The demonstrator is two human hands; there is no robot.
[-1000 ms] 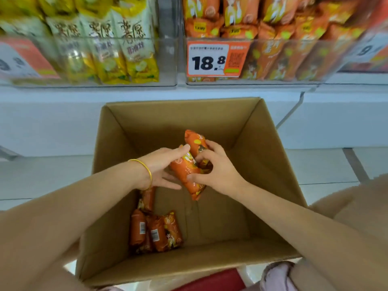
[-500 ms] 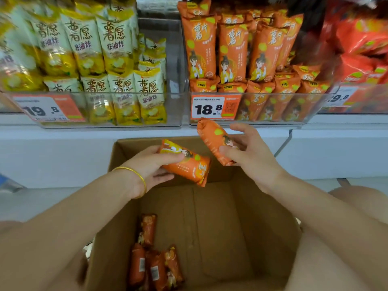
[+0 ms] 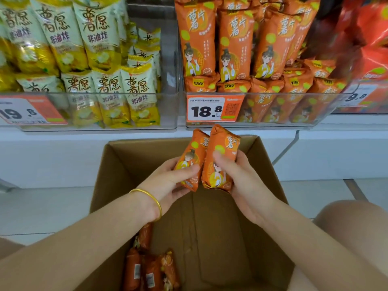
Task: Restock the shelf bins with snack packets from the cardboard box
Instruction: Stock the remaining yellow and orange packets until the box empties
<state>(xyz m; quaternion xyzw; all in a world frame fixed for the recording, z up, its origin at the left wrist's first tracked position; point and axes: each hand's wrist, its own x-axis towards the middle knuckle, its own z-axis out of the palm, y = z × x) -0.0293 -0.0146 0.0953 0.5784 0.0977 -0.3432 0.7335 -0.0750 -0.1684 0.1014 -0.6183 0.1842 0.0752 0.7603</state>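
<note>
My left hand (image 3: pixel 168 181) grips one orange snack packet (image 3: pixel 192 152) and my right hand (image 3: pixel 241 175) grips a second orange packet (image 3: pixel 222 148). Both packets stand upright, side by side and touching, above the far half of the open cardboard box (image 3: pixel 117 164). A few more orange packets (image 3: pixel 151 271) lie at the box's bottom near the left wall. Straight ahead, the clear shelf bin (image 3: pixel 273 124) with the 18.8 price tag (image 3: pixel 214 109) holds several matching orange packets.
A clear bin of yellow packets (image 3: pixel 100 80) stands to the left, tagged 19.8. Red packets (image 3: pixel 369 38) fill the bin at the right. A white shelf ledge (image 3: pixel 63 156) runs below the bins. My knee (image 3: pixel 352 219) is at the right, beside the box.
Both hands lifted the two packets out of the box, turned them upright and brought them together. The view tilted up toward the shelf bins.
</note>
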